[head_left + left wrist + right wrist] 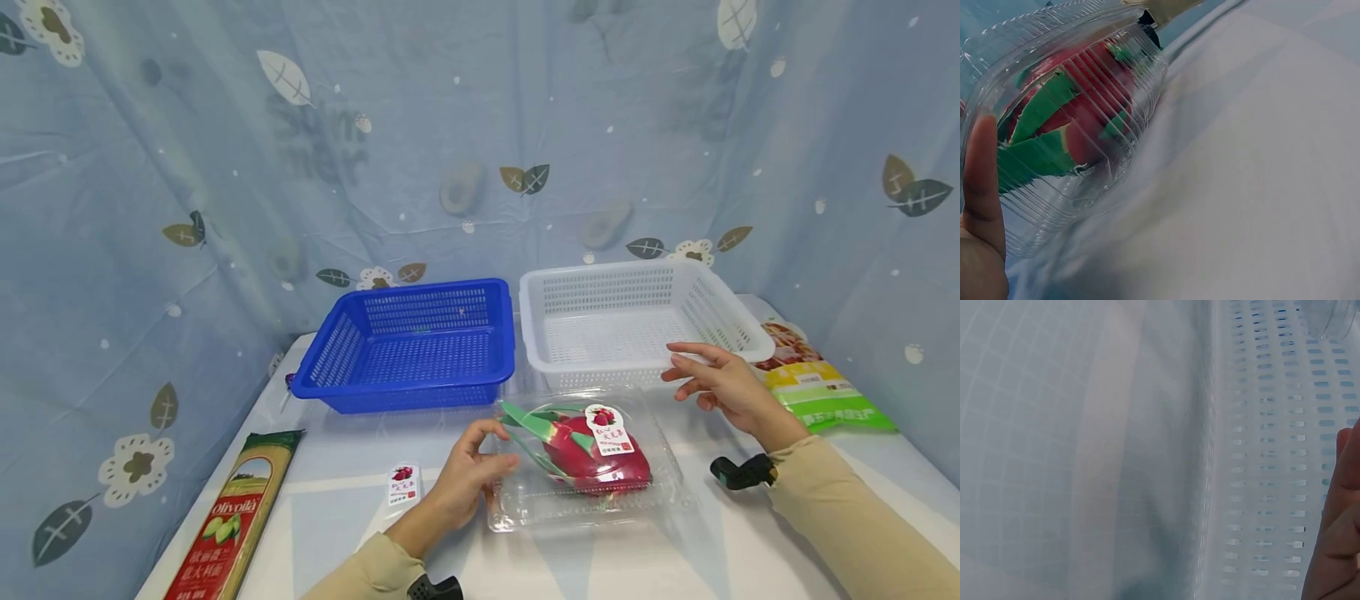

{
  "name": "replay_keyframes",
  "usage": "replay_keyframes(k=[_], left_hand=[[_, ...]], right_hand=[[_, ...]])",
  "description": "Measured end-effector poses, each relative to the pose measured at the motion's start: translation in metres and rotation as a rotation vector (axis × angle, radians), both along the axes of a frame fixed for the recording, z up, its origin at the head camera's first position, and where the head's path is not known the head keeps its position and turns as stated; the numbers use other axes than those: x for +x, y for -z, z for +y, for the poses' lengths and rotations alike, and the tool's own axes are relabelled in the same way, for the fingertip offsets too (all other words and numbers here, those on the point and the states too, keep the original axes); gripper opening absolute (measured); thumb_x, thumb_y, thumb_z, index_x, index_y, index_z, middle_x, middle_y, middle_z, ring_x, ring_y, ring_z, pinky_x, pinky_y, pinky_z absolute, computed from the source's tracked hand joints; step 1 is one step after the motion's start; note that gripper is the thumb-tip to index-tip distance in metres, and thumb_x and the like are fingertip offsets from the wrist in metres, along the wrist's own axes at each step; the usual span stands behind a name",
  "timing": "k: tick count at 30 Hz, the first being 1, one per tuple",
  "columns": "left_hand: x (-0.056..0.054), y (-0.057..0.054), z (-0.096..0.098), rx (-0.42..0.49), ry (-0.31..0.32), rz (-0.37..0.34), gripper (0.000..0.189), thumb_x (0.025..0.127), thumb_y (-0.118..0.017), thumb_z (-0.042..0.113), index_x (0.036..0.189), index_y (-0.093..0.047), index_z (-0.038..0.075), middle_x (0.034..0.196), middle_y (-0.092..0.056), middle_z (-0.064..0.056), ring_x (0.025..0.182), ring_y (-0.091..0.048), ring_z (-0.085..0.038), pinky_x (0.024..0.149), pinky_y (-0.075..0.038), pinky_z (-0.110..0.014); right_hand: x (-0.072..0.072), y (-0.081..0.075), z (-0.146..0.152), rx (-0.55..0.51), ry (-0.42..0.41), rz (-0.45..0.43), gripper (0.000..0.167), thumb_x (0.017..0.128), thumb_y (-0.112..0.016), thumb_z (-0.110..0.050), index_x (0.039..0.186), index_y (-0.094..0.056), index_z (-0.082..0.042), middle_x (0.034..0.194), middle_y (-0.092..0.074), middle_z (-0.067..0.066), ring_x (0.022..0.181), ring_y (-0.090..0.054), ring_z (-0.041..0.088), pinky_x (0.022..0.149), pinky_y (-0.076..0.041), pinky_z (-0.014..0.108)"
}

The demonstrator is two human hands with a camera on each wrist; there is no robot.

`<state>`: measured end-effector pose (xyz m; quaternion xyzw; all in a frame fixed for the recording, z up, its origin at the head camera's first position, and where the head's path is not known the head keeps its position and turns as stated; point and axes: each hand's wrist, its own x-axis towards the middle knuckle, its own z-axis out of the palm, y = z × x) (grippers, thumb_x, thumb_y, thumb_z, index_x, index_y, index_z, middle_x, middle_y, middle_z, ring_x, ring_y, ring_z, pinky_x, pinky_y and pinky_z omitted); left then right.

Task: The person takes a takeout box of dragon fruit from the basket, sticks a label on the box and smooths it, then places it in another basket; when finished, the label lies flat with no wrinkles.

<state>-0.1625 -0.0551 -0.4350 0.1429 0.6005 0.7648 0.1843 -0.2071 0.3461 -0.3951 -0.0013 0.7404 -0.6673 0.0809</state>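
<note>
A clear plastic clamshell box (517, 500) with a red dragon fruit (562, 454) inside sits at the front of the table; green leaf tips show at the fruit's left. On its lid is a white label (609, 429) with a fruit picture. My left hand (467, 477) grips the box's left edge, thumb and fingers on either side; in the left wrist view a finger (984, 181) lies along the plastic wall. Apart from the box, my right hand (723, 387) hovers by the front right of the white basket (645, 367), fingers loosely bent, holding nothing.
A blue basket (405, 392) stands left of the white one. A pack of spaghetti (232, 521) lies at far left, a loose label (403, 485) beside my left hand. At right lies a green-and-yellow food bag (825, 387). A patterned curtain (420, 150) hangs behind.
</note>
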Motion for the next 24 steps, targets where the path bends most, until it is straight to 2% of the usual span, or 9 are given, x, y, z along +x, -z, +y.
replay_keyframes(k=[3, 6, 10, 12, 14, 16, 18, 21, 24], left_hand=[[0.001, -0.001, -0.002, 0.017, -0.005, 0.002, 0.03, 0.085, -0.066, 0.002, 0.102, -0.053, 0.023, 0.092, -0.064, 0.004, 0.054, -0.059, -0.003, 0.033, -0.041, -0.017], [0.002, -0.003, -0.004, 0.033, -0.007, 0.004, 0.029, 0.085, -0.066, 0.002, 0.102, -0.053, 0.023, 0.078, -0.065, 0.007, 0.054, -0.059, -0.002, 0.033, -0.041, -0.017], [0.004, -0.005, -0.007, 0.033, -0.015, 0.01, 0.029, 0.085, -0.066, 0.003, 0.101, -0.054, 0.024, 0.076, -0.062, 0.008, 0.051, -0.055, 0.0, 0.032, -0.041, -0.017], [0.006, -0.006, -0.008, 0.027, -0.024, 0.011, 0.03, 0.085, -0.066, 0.003, 0.1, -0.054, 0.025, 0.088, -0.061, 0.008, 0.049, -0.053, 0.001, 0.032, -0.041, -0.017], [0.009, -0.007, -0.011, 0.023, -0.034, 0.003, 0.03, 0.085, -0.066, 0.002, 0.099, -0.055, 0.026, 0.11, -0.057, 0.002, 0.048, -0.051, 0.001, 0.032, -0.041, -0.017], [0.013, -0.009, -0.014, 0.023, -0.043, -0.006, 0.03, 0.084, -0.066, 0.002, 0.099, -0.055, 0.026, 0.136, -0.044, -0.007, 0.048, -0.05, 0.001, 0.032, -0.041, -0.016], [0.017, -0.012, -0.017, 0.029, -0.045, -0.013, 0.029, 0.084, -0.066, 0.002, 0.099, -0.055, 0.024, 0.153, -0.026, -0.013, 0.047, -0.049, 0.002, 0.032, -0.041, -0.016], [0.022, -0.017, -0.021, 0.038, -0.057, -0.021, 0.029, 0.083, -0.066, 0.003, 0.099, -0.055, 0.025, 0.162, -0.009, -0.016, 0.047, -0.048, 0.002, 0.032, -0.04, -0.015], [0.028, -0.025, -0.026, 0.045, -0.08, -0.021, 0.029, 0.083, -0.066, 0.004, 0.098, -0.056, 0.027, 0.162, -0.005, -0.018, 0.05, -0.048, 0.002, 0.034, -0.039, -0.012]], right_hand=[[0.0, 0.0, 0.0, 0.001, 0.003, 0.001, 0.02, 0.099, -0.058, -0.034, 0.119, -0.057, -0.039, 0.092, -0.076, -0.012, 0.068, -0.069, 0.01, 0.049, -0.044, 0.018], [0.0, -0.001, 0.0, -0.003, 0.001, 0.0, 0.021, 0.099, -0.058, -0.034, 0.12, -0.057, -0.038, 0.092, -0.076, -0.011, 0.068, -0.069, 0.01, 0.049, -0.044, 0.018], [0.001, -0.001, 0.0, -0.015, -0.005, 0.001, 0.02, 0.1, -0.058, -0.033, 0.118, -0.058, -0.039, 0.092, -0.076, -0.011, 0.068, -0.069, 0.01, 0.048, -0.044, 0.018], [0.001, -0.001, 0.0, -0.023, -0.01, 0.002, 0.019, 0.1, -0.057, -0.032, 0.117, -0.059, -0.039, 0.092, -0.076, -0.01, 0.067, -0.069, 0.01, 0.048, -0.044, 0.018], [0.001, 0.0, 0.0, -0.026, -0.015, 0.004, 0.019, 0.1, -0.057, -0.032, 0.118, -0.059, -0.039, 0.092, -0.076, -0.01, 0.068, -0.069, 0.01, 0.048, -0.043, 0.018], [0.001, 0.0, 0.001, -0.027, -0.02, 0.004, 0.02, 0.1, -0.057, -0.031, 0.118, -0.059, -0.039, 0.093, -0.076, -0.01, 0.068, -0.069, 0.01, 0.048, -0.043, 0.018], [0.0, 0.0, 0.001, -0.02, -0.021, 0.006, 0.02, 0.1, -0.057, -0.031, 0.118, -0.058, -0.039, 0.093, -0.076, -0.01, 0.068, -0.069, 0.01, 0.048, -0.043, 0.018], [0.001, 0.0, 0.0, -0.006, -0.016, 0.008, 0.019, 0.1, -0.057, -0.032, 0.118, -0.058, -0.039, 0.092, -0.076, -0.01, 0.068, -0.069, 0.01, 0.048, -0.044, 0.018], [0.001, -0.001, 0.0, -0.004, -0.013, 0.008, 0.019, 0.1, -0.057, -0.032, 0.117, -0.058, -0.039, 0.092, -0.076, -0.01, 0.068, -0.068, 0.01, 0.048, -0.043, 0.018]])
